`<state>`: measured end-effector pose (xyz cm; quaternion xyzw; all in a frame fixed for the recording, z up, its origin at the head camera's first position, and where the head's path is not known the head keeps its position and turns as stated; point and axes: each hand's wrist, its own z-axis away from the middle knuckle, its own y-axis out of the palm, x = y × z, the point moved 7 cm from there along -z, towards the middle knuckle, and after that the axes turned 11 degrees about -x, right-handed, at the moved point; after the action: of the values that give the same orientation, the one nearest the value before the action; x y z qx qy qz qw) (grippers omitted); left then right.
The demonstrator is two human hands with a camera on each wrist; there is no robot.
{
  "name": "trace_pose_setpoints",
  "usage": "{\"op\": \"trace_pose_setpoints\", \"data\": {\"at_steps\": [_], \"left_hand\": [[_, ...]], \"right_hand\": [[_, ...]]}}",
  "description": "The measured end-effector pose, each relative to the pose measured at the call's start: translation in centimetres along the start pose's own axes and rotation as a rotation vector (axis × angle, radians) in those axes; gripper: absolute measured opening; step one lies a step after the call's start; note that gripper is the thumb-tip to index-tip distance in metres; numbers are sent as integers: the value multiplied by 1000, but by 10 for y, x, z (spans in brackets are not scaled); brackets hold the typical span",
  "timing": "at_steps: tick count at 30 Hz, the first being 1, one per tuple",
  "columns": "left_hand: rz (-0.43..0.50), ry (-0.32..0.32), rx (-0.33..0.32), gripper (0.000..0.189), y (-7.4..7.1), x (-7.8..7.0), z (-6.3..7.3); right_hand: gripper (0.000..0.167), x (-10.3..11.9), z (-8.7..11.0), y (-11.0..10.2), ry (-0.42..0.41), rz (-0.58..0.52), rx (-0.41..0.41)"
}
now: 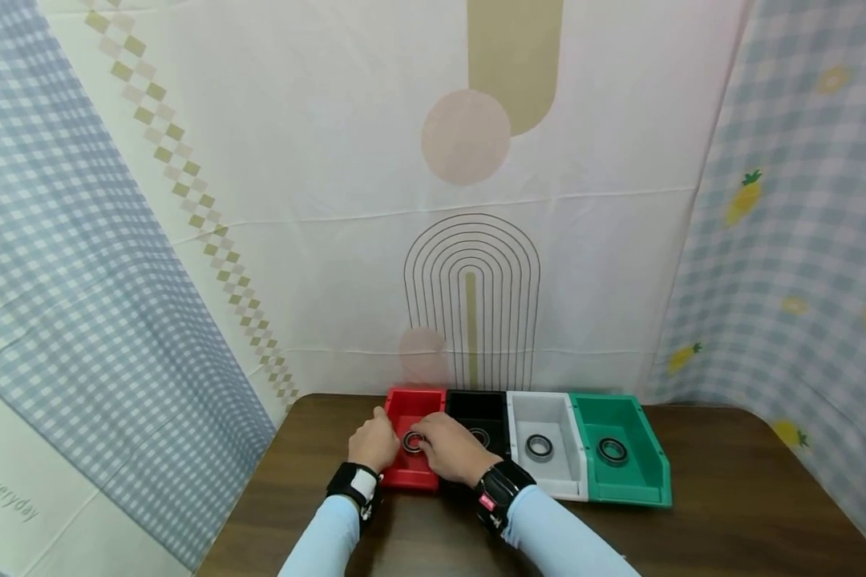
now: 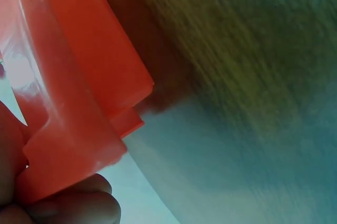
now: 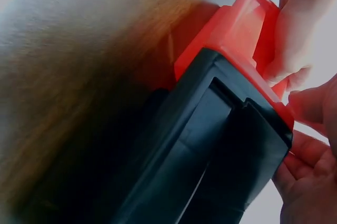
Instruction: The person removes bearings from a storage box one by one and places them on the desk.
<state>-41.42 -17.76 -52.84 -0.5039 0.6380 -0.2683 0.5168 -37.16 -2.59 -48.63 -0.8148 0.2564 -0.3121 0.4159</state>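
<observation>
A red bin [image 1: 413,478] stands at the left end of a row of bins. My left hand [image 1: 374,442] grips its left wall, and the left wrist view shows fingers [image 2: 79,203] curled round the red edge. My right hand [image 1: 456,450] reaches over the wall between the red bin and a black bin [image 1: 476,405]. Its thumb and forefinger pinch the right side of a ring-shaped bearing [image 1: 406,443] in the red bin. In the right wrist view the bearing is hidden, and the right thumb [image 3: 310,103] goes behind the red rim.
Another bearing [image 1: 479,433] lies in the black bin, partly covered by my right hand. To the right, a white bin [image 1: 570,481] and a green bin [image 1: 628,494] each hold one bearing. All stand on a brown wooden table [image 1: 729,497], with printed cloth behind.
</observation>
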Motion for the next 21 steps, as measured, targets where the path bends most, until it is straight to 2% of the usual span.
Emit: {"op": "trace_pose_setpoints", "data": {"at_steps": [7,13,21], "left_hand": [[28,-2,-11,20,0,-2,2],[38,-17,-6,17,-2,1,0],[27,-6,-21,21,2,4,-1]], "right_hand": [[22,4,-13,14,-63,126,13],[19,10,-22,25,-66,281,94],[48,11,-30,33,5,406,208]]}}
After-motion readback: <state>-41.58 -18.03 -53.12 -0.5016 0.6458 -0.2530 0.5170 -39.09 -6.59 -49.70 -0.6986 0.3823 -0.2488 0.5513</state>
